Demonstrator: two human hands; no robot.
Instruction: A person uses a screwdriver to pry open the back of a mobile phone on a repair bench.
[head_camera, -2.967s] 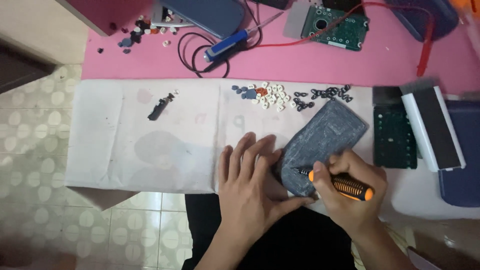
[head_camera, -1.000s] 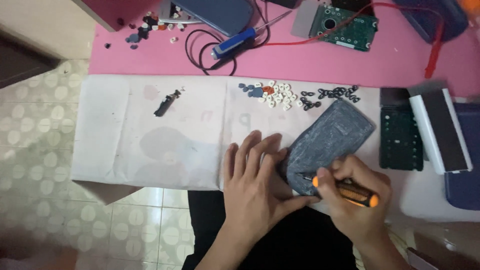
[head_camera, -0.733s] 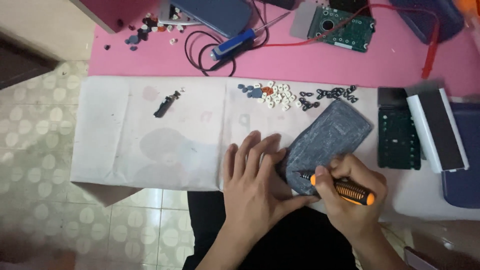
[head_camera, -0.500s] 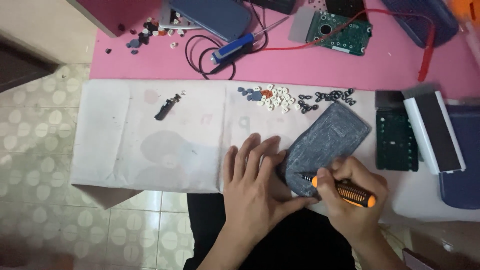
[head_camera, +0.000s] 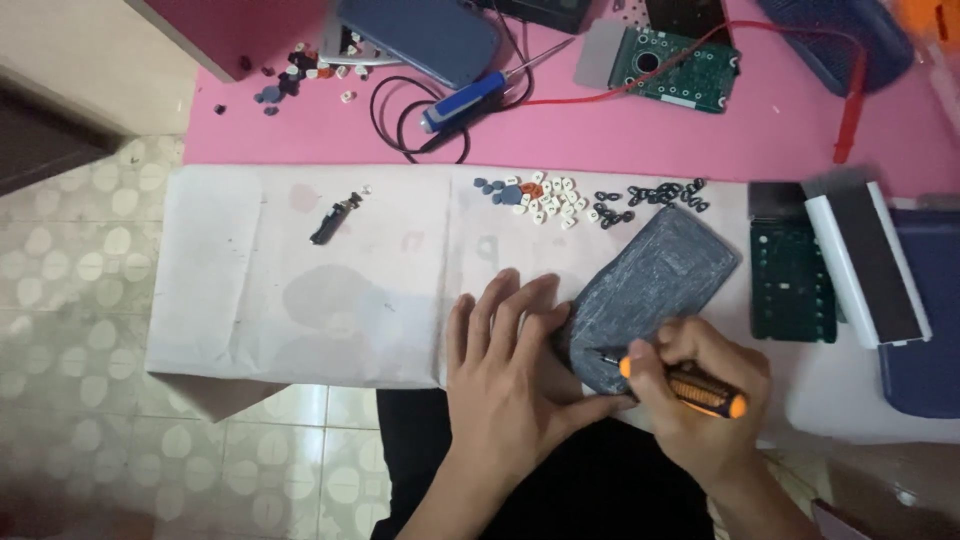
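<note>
From the head camera, nothing on the table worked as a true container; the closest was the white paper sheet (head_camera: 300, 290) spread over the pink mat (head_camera: 640, 130), and it carried the loose parts. Just beyond the far end of the grey device shell (head_camera: 650, 290) lay a cluster of small white keycaps (head_camera: 553, 197) with a few blue and orange pieces among them, and next to those a line of small black rings (head_camera: 655, 195). Well to the left of the shell sat one small black part (head_camera: 334, 218).

The grey device shell lay on the paper near the table's front edge, tilted diagonally, its near end under my hands. It looked like a dark grey, rounded back cover with a scuffed, chalky surface.

My left hand (head_camera: 515, 375) lay flat with fingers spread, pressing against the shell's near left edge. My right hand (head_camera: 700, 400) was closed around an orange-and-black screwdriver (head_camera: 680, 385), its tip set on the shell's near end.

Right of the shell stood a green circuit board (head_camera: 790, 275) and a white-edged black panel (head_camera: 870, 260). Farther behind the shell, on the pink mat, lay a blue-handled tool (head_camera: 465, 100) with a black cable and another green board (head_camera: 675, 65).
</note>
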